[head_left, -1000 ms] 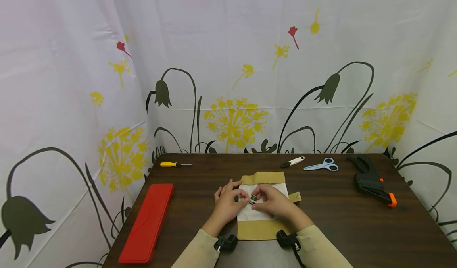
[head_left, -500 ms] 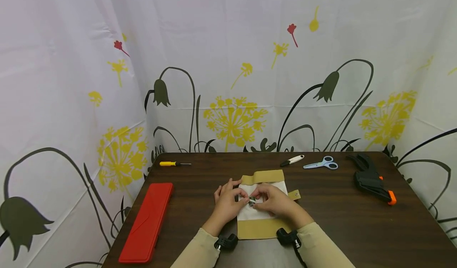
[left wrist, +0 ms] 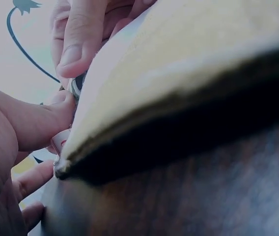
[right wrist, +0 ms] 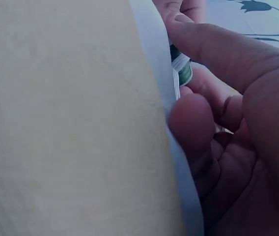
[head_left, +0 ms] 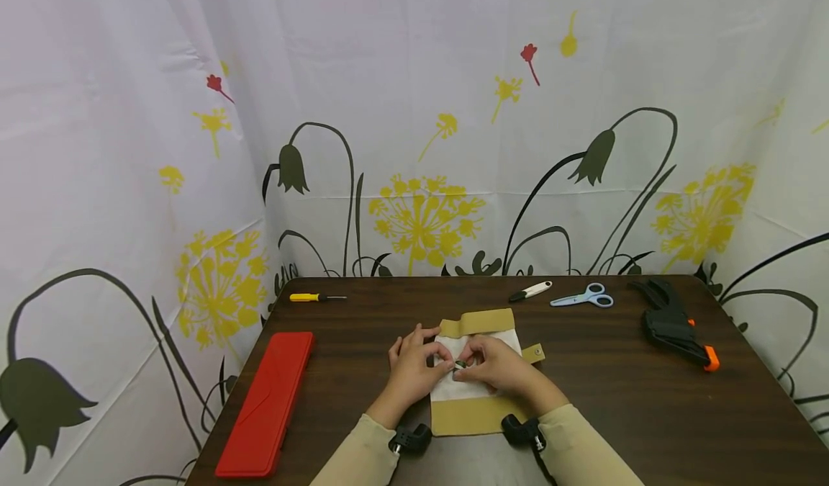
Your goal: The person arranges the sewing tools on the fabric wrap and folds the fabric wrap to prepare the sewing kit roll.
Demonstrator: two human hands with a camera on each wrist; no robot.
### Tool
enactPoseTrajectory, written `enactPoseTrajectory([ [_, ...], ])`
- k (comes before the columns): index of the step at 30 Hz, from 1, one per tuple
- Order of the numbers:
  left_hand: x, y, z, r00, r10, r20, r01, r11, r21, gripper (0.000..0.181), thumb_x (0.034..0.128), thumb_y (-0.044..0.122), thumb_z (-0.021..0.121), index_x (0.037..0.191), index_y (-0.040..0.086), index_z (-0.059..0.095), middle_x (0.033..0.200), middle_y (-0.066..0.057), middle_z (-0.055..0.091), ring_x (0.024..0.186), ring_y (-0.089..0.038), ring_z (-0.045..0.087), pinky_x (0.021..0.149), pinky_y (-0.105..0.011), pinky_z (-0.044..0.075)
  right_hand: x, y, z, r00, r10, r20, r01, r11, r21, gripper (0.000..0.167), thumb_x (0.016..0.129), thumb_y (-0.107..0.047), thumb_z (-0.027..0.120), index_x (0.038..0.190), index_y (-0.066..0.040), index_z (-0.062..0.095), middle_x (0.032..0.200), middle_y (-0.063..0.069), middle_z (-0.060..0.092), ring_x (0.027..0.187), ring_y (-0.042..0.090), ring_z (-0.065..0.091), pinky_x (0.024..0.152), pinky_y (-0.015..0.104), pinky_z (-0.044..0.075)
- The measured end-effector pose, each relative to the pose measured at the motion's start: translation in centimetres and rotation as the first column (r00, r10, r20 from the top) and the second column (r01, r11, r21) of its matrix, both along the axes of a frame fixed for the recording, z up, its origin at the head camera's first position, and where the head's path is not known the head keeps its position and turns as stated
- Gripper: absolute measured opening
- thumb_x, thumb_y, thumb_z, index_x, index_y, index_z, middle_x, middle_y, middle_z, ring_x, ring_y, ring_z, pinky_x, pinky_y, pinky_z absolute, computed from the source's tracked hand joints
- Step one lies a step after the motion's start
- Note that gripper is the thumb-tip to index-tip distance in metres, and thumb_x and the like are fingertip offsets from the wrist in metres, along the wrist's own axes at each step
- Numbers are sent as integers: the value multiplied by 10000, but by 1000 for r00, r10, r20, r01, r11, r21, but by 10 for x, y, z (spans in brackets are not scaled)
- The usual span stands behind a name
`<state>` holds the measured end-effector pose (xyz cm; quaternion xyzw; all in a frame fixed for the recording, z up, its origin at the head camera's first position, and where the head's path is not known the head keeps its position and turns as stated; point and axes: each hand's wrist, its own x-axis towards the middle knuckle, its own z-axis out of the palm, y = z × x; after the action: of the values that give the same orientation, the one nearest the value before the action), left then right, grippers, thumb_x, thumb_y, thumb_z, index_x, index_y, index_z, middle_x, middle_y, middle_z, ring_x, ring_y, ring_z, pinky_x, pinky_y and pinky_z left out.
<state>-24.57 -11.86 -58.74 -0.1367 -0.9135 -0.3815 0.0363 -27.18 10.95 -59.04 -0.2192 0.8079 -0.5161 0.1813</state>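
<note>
A tan and white fabric pouch (head_left: 476, 417) lies unfolded on the table, a snap tab at its right side. On its white middle part is a small spool of dark green thread (right wrist: 185, 76), with a white elastic band (right wrist: 180, 63) across it. My right hand (head_left: 497, 367) holds the spool between thumb and fingers. From the other side, my left hand (head_left: 412, 374) pinches at the band with thumb and index finger; its other fingers spread by the pouch's left edge. Fingers hide much of the spool, and the pouch's raised front blocks part of both wrist views.
To the left on the dark table (head_left: 363, 320) lies a red case (head_left: 267, 403), with a yellow screwdriver (head_left: 307, 297) behind it. Along the back right are a white and black cutter-like tool (head_left: 531, 291), blue scissors (head_left: 586, 297) and a black-orange clamp (head_left: 670, 327).
The white band shifts over the green spool between the fingertips, and the spool now shows less. Both hands keep nearly the same place on the pouch.
</note>
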Motion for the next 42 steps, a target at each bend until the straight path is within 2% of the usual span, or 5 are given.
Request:
enactPoseTrajectory([
  [9,-1,0,-8,1000,11,-28,-10,999,30,220,954,291,826,816,334,660,1562,-78,632,1612,-538,312,1220,-761,73,0,0,1,1000,-14,-2,14,1000,21,279,886,-186,924,1069,-145,719,943,36,637,441,105,479,424,248,466],
  [19,1,0,1,1000,1,24,-1,1000,-11,212,984,284,809,824,325,675,1593,-70,607,1633,-509,298,1244,-767,85,-1,2,-1,999,41,-30,-41,999,21,226,887,-215,925,1049,-206,768,985,41,625,500,96,505,443,253,500],
  [34,0,-7,-1,994,-106,-23,107,993,55,180,975,302,795,882,322,642,1591,-143,574,1582,-637,259,1165,-821,48,-1,3,-1,1000,26,13,-25,1000,-15,253,914,-80,854,1116,-105,704,988,73,597,492,118,501,450,259,504],
  [38,0,-10,5,989,-144,41,143,990,17,150,962,303,802,1045,278,679,1648,-148,515,1627,-579,224,1198,-807,22,-1,4,0,999,31,16,-31,999,-23,252,914,-72,851,1108,-110,694,985,77,593,498,122,509,452,258,509],
  [42,0,-15,10,974,-196,115,201,979,-31,434,932,358,830,1319,256,663,1713,-133,431,1674,-503,161,1232,-786,-3,-1,4,1,999,42,5,-42,999,-13,269,927,-84,849,1152,-125,709,1030,92,601,512,120,516,455,255,506],
])
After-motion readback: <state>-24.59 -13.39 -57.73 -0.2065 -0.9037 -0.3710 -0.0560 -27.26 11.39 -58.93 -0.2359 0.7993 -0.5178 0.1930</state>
